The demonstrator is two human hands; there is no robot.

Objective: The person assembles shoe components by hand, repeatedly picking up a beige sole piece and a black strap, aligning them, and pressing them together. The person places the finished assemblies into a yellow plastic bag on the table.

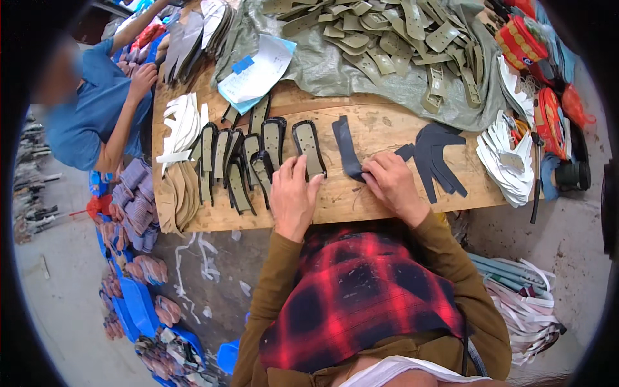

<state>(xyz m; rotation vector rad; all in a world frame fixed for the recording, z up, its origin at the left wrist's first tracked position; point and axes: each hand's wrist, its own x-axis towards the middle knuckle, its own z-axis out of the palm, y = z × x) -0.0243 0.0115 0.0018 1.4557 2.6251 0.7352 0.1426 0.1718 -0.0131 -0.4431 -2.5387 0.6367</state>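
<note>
My left hand (293,198) lies at the lower end of an olive insole-shaped piece (308,143) with a raised black edge. Its fingers are stretched out, thumb apart, touching the piece. Fingers of my right hand (392,184) pinch the lower end of a black flexible strip (347,149), which bends upward and away on the table. Just right of that hand sits a stack of black fork-shaped cut pieces (440,158). Several black-edged olive pieces (245,158) stand in a leaning cluster left of my left hand.
Bare olive pieces (380,32) are heaped on a green plastic sheet (309,74) at the back. A paper sheet (258,74) lies nearby. White cut pieces (506,161) and tan pieces (177,197) flank the wooden table (387,119). A person in blue (106,103) works at the left.
</note>
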